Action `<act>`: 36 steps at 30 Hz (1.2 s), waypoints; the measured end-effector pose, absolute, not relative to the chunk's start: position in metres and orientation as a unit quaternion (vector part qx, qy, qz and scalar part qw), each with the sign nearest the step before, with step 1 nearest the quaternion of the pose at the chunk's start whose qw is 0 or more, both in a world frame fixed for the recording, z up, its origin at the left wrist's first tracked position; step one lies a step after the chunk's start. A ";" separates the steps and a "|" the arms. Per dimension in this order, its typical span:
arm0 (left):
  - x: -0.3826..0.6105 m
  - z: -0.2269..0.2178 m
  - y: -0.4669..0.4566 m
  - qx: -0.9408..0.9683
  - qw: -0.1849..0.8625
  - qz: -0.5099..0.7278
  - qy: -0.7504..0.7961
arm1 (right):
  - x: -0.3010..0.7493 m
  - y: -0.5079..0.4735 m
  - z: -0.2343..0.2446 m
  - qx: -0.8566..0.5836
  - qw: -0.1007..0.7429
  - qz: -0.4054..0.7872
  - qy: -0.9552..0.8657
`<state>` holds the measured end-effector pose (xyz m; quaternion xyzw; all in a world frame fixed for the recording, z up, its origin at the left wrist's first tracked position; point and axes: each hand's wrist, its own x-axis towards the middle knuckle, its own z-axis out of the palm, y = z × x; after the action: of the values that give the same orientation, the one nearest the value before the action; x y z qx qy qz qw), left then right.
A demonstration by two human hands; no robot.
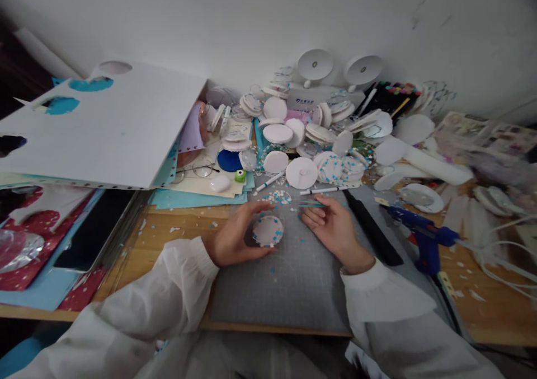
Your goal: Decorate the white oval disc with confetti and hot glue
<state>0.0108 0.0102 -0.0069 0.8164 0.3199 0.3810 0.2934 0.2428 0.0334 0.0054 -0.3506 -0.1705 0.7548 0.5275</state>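
Observation:
Thumb and fingers of my left hand [235, 236] grip the edge of a round white disc [267, 230], whose rim is dotted with blue and white bits. Between the fingertips of my right hand [335, 228] is a slim pair of tweezers [309, 204], pointing left, apart from the disc. Both hands are over the grey cutting mat [285, 289]. Just beyond them lies a small pile of loose blue and white bits [277, 197]. What the tweezer tips hold, if anything, is too small to tell.
Many white foam discs [301, 172] crowd the back. A blue glue gun [432, 236] with its cord lies right, beside a black bar [373, 228]. White pens [327, 190] lie behind my hands. A large white board [104, 127] with cut holes and a dark tablet [94, 230] are left.

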 end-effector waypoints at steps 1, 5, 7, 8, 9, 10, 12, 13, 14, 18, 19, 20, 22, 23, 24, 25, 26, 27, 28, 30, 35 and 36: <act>0.011 -0.007 0.010 0.817 0.295 0.379 0.319 | 0.243 0.033 0.006 -0.350 0.526 0.756 -0.169; 0.010 -0.009 0.011 0.817 0.307 0.377 0.311 | 0.242 0.031 0.006 -0.349 0.523 0.759 -0.168; 0.009 -0.009 0.012 0.814 0.312 0.382 0.308 | 0.241 0.030 0.006 -0.349 0.525 0.758 -0.169; 0.009 -0.010 0.012 0.813 0.313 0.385 0.306 | 0.241 0.029 0.006 -0.349 0.526 0.757 -0.170; 0.008 -0.010 0.013 0.812 0.313 0.388 0.303 | 0.241 0.029 0.005 -0.349 0.526 0.757 -0.171; 0.007 -0.010 0.013 0.812 0.314 0.391 0.299 | 0.240 0.028 0.005 -0.349 0.524 0.758 -0.171; 0.006 -0.010 0.013 0.814 0.313 0.394 0.290 | 0.239 0.027 0.006 -0.349 0.517 0.762 -0.171; 0.005 -0.010 0.014 0.816 0.313 0.395 0.285 | 0.238 0.027 0.006 -0.350 0.513 0.765 -0.172; 0.003 -0.010 0.014 0.817 0.312 0.397 0.280 | 0.238 0.026 0.007 -0.350 0.510 0.766 -0.173; -0.001 -0.011 0.013 0.816 0.322 0.395 0.273 | 0.234 0.022 0.011 -0.357 0.515 0.758 -0.182; -0.001 -0.011 0.013 0.815 0.328 0.392 0.273 | 0.234 0.021 0.012 -0.361 0.520 0.751 -0.185; -0.001 -0.010 0.013 0.815 0.332 0.388 0.274 | 0.233 0.019 0.013 -0.366 0.528 0.743 -0.190; -0.001 -0.010 0.013 0.816 0.337 0.384 0.271 | 0.231 0.016 0.014 -0.376 0.543 0.724 -0.200; -0.001 -0.009 0.013 0.815 0.338 0.385 0.270 | 0.231 0.015 0.014 -0.381 0.548 0.715 -0.206; -0.001 -0.008 0.014 0.813 0.340 0.388 0.269 | 0.230 0.014 0.014 -0.386 0.552 0.709 -0.212; -0.001 -0.008 0.014 0.811 0.343 0.391 0.268 | 0.230 0.013 0.014 -0.389 0.553 0.704 -0.218; -0.001 -0.008 0.015 0.809 0.345 0.394 0.268 | 0.229 0.012 0.014 -0.391 0.553 0.701 -0.223; -0.002 -0.008 0.015 0.806 0.347 0.396 0.269 | 0.228 0.011 0.014 -0.393 0.552 0.699 -0.229; -0.002 -0.008 0.016 0.805 0.348 0.397 0.271 | 0.228 0.009 0.014 -0.396 0.552 0.695 -0.236; -0.004 -0.008 0.016 0.802 0.350 0.399 0.273 | 0.227 0.007 0.015 -0.407 0.550 0.685 -0.251; -0.005 -0.003 0.016 0.779 0.373 0.425 0.271 | 0.228 0.001 0.019 -0.432 0.543 0.664 -0.278; -0.004 -0.002 0.016 0.772 0.379 0.433 0.269 | 0.228 0.000 0.020 -0.433 0.542 0.663 -0.281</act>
<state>-0.0042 0.0162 -0.0023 0.7723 0.2687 0.4335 0.3788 0.2276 0.0001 0.0200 -0.4329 -0.2815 0.6628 0.5423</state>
